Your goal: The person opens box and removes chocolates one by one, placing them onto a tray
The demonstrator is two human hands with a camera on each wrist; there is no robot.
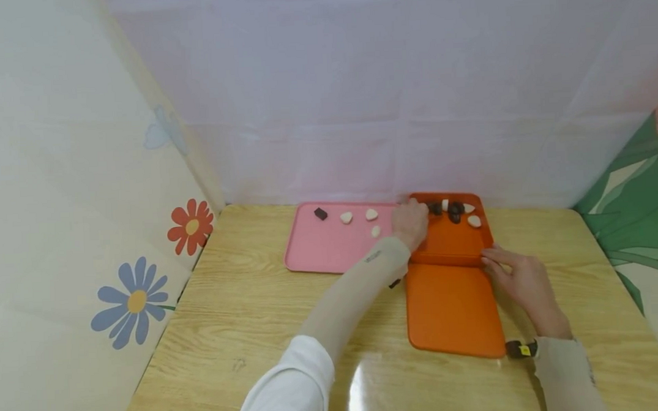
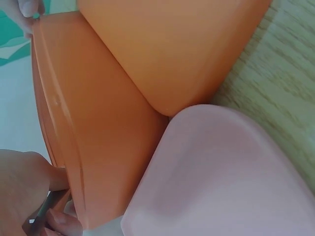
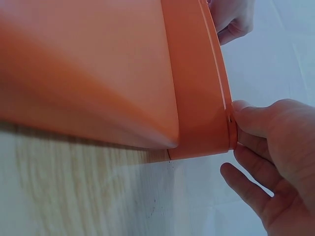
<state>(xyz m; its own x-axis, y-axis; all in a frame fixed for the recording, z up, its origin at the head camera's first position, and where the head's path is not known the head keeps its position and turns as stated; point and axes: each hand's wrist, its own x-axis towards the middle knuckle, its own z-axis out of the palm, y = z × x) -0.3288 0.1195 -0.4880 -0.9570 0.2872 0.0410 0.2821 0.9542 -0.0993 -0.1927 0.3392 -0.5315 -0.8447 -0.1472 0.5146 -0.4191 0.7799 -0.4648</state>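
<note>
An orange box (image 1: 454, 243) holds several small dark and white pieces (image 1: 455, 211) toward its back. My left hand (image 1: 410, 223) grips the box's rim at the left side, thumb and fingers on either side of it in the left wrist view. At the front right corner, my right hand (image 3: 280, 152) pinches the rim between thumb and index finger, the other fingers spread below. A flat orange panel (image 1: 453, 310) lies directly in front of the box. Left of the box lies a pink tray (image 1: 320, 255), partly covered by my left forearm.
On the pink tray sit a dark block (image 1: 321, 214) and several white pieces (image 1: 346, 217). A small dark item (image 1: 395, 283) shows beside my left forearm. The wooden table (image 1: 230, 332) meets a pale cloth backdrop (image 1: 326, 138) behind the box.
</note>
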